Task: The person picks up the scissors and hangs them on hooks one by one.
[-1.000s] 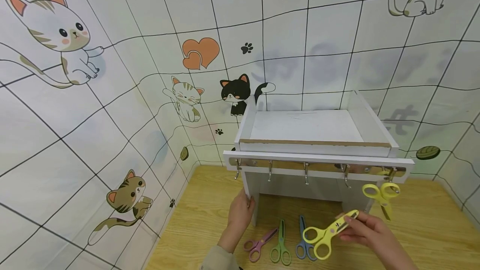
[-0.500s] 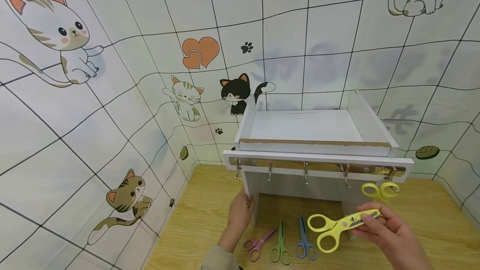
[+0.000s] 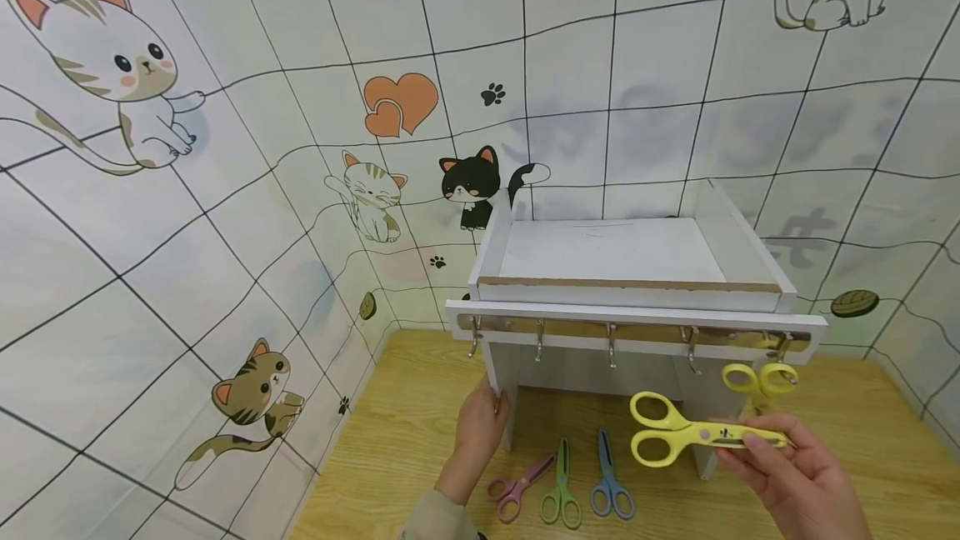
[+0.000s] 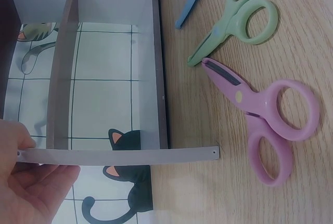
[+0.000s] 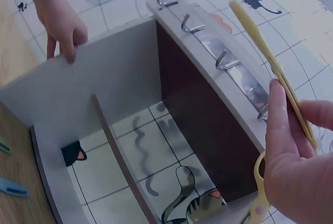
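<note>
My right hand pinches a pair of yellow scissors by the blades, handle loops pointing left, in front of the white rack. Another pair of yellow scissors hangs from the rightmost hook of the rack's front rail; its lower part is hidden behind my right hand. Low on the rack's left side panel, my left hand grips the edge. In the left wrist view its thumb and fingers lie on either side of that panel. Pink scissors, green scissors and blue scissors lie on the table.
Several metal hooks stick out along the front rail. The rack stands on a wooden table near a tiled-pattern wall printed with cats. Its top is a shallow white tray.
My right hand has moved right with the yellow scissors, which have swung from slanted to nearly level. The left hand stays on the side panel.
</note>
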Demonstrator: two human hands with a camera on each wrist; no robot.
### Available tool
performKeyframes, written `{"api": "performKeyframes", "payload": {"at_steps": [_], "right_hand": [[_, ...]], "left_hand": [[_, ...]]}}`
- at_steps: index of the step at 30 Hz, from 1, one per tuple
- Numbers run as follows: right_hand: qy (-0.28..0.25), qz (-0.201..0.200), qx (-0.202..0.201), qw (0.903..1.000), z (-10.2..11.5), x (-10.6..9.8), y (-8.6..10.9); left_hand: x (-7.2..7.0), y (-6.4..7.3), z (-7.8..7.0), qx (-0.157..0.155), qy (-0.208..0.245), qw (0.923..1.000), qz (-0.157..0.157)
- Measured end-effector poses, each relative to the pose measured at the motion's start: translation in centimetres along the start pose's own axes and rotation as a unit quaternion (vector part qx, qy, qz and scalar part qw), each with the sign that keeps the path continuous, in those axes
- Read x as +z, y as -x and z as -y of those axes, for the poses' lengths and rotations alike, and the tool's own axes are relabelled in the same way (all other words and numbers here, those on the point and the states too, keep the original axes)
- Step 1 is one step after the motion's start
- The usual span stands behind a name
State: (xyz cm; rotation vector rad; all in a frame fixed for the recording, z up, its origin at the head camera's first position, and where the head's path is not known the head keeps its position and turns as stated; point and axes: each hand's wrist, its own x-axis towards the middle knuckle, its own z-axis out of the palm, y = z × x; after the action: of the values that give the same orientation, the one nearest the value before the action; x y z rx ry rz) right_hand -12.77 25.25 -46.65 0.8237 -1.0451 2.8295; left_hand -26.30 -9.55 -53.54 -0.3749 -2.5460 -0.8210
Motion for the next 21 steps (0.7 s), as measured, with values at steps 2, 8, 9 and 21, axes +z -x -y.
{"api": "performKeyframes", "payload": {"at_steps": [2,8,9,21], "right_hand": [[-0.034,-0.014,-0.014,0.9992,-0.2,0.2,0.2],[-0.137,-0.108,-0.049,0.9835,-0.8,0.6,0.7],[-0.152,-0.125,-0.053,0.9791,-0.9,0.6,0.8],[-0.223,-0.19,-0.092,0.9516,-2.7,-0.2,1.7]], "left_hand": [[-0.1,0.0,-0.1,-0.001,0.002,1.0,0.001],[-0.1,0.0,-0.2,-0.003,-0.002,1.0,0.003],[-0.1,-0.1,-0.2,-0.002,-0.003,1.0,0.003],[0.0,-0.1,-0.2,-0.001,-0.01,1.0,0.002]]}}
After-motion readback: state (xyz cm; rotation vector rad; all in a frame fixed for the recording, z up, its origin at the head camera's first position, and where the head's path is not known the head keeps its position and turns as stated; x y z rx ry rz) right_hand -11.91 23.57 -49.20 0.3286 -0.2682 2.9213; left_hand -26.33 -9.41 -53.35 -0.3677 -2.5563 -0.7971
